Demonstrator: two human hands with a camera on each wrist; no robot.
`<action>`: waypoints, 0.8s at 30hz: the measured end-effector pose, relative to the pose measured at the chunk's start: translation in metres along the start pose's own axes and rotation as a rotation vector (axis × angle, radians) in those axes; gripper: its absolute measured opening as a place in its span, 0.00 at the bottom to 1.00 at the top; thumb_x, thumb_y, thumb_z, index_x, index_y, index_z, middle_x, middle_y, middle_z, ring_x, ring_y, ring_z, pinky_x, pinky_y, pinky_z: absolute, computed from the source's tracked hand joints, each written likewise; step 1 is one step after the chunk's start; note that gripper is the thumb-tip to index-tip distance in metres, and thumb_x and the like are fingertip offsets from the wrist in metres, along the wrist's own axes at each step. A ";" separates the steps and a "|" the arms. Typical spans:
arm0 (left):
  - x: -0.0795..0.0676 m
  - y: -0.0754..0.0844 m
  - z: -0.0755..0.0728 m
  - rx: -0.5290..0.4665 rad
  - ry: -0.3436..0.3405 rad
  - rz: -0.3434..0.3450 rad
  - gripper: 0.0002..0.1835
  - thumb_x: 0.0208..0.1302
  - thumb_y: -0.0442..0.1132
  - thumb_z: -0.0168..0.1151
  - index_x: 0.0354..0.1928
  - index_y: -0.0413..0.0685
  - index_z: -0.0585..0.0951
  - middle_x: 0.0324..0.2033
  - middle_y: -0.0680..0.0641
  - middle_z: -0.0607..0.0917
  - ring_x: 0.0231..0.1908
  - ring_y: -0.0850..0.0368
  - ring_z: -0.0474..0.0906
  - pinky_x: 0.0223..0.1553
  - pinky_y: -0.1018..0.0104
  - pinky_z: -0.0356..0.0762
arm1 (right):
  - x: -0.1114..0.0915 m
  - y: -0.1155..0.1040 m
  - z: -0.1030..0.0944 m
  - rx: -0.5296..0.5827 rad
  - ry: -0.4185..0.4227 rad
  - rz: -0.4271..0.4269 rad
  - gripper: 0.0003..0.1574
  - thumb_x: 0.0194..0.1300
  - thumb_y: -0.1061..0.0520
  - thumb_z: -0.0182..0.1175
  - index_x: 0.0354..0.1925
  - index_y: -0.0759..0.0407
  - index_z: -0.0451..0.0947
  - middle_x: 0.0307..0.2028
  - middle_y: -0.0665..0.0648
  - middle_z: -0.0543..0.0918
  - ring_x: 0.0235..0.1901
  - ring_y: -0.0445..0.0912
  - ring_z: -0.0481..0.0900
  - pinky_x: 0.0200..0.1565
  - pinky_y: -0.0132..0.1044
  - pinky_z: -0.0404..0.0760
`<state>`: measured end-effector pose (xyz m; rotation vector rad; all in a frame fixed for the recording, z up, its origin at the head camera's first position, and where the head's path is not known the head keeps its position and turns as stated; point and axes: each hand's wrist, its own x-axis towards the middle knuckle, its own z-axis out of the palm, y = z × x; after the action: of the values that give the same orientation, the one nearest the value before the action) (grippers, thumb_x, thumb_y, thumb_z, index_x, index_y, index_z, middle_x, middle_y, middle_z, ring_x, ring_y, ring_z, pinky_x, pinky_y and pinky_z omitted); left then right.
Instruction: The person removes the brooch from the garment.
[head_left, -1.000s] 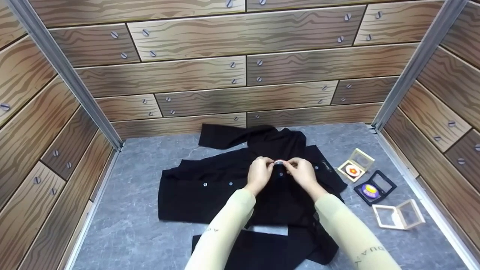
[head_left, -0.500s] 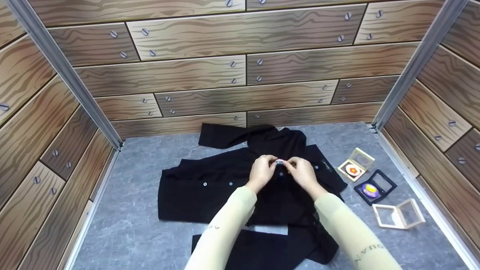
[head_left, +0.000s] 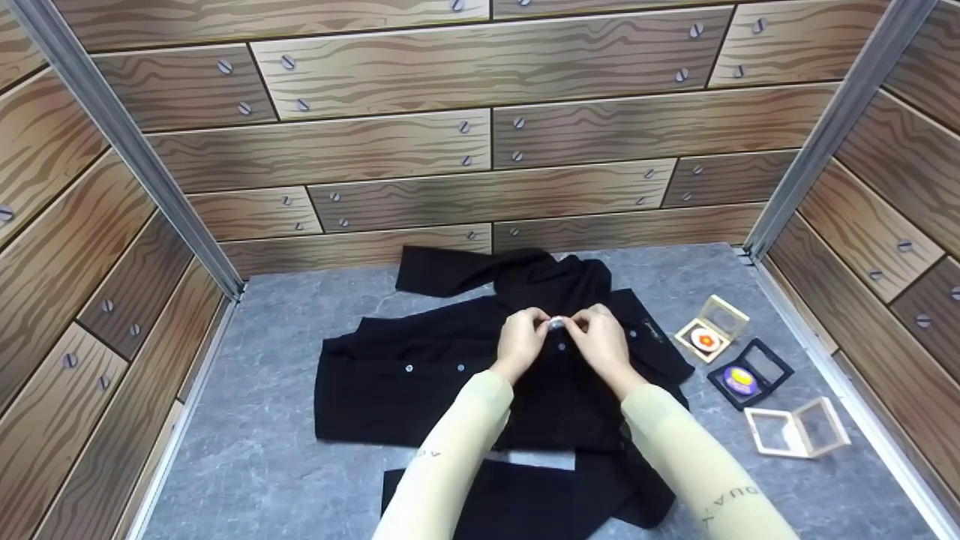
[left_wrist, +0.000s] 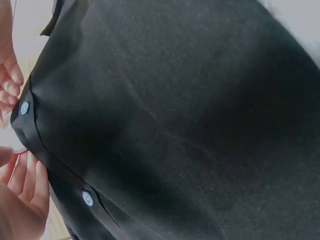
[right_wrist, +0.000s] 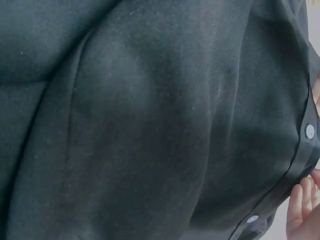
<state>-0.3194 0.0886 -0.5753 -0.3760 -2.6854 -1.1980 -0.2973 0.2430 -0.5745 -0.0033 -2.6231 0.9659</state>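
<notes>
A black button-up shirt (head_left: 390,397) lies spread on the grey tabletop, with pale round buttons along its front placket. Over its upper front, my left hand (head_left: 523,345) and right hand (head_left: 601,346) meet at a small round badge (head_left: 556,322), pale with a reddish edge. Thumbs and fingertips of both hands pinch it from either side. In the left wrist view the disc is partly covered by fingers and lies at the edge of the placket, near a button (left_wrist: 24,107). Whether fabric is caught with it cannot be seen. The right wrist view shows mostly shirt cloth (right_wrist: 150,125).
On the right stand small open display boxes: a yellow one (head_left: 691,334) with a red-flower disc, a black one (head_left: 780,373) with a purple-and-yellow disc, and a beige one (head_left: 776,453). Wood-patterned walls (head_left: 390,150) enclose the back and sides.
Both hands stay at the same spot with the badge between them. The right hand has shifted slightly left, and the badge's tilt differs a little. The shirt and boxes lie as before.
</notes>
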 end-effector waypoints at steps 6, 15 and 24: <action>-0.002 -0.002 0.001 -0.010 0.018 0.013 0.03 0.71 0.35 0.68 0.38 0.45 0.89 0.36 0.47 0.93 0.40 0.51 0.90 0.45 0.60 0.85 | 0.003 0.000 0.003 0.019 -0.002 -0.024 0.10 0.71 0.57 0.68 0.38 0.64 0.89 0.37 0.63 0.87 0.38 0.56 0.84 0.46 0.50 0.81; -0.001 -0.002 0.002 0.002 0.015 -0.024 0.04 0.72 0.34 0.67 0.40 0.44 0.89 0.40 0.46 0.94 0.44 0.48 0.91 0.49 0.56 0.86 | 0.007 0.000 0.003 0.067 -0.119 0.017 0.11 0.76 0.60 0.61 0.44 0.67 0.87 0.43 0.66 0.91 0.45 0.60 0.88 0.55 0.57 0.82; 0.000 -0.004 0.007 0.050 0.048 -0.016 0.04 0.71 0.35 0.67 0.40 0.46 0.90 0.36 0.49 0.94 0.38 0.51 0.90 0.43 0.54 0.86 | 0.010 0.001 0.005 0.012 -0.156 -0.005 0.13 0.78 0.61 0.58 0.45 0.69 0.85 0.47 0.69 0.90 0.51 0.64 0.87 0.58 0.59 0.81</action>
<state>-0.3211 0.0909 -0.5828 -0.3153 -2.6768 -1.1273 -0.3082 0.2422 -0.5755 0.0853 -2.7565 1.0181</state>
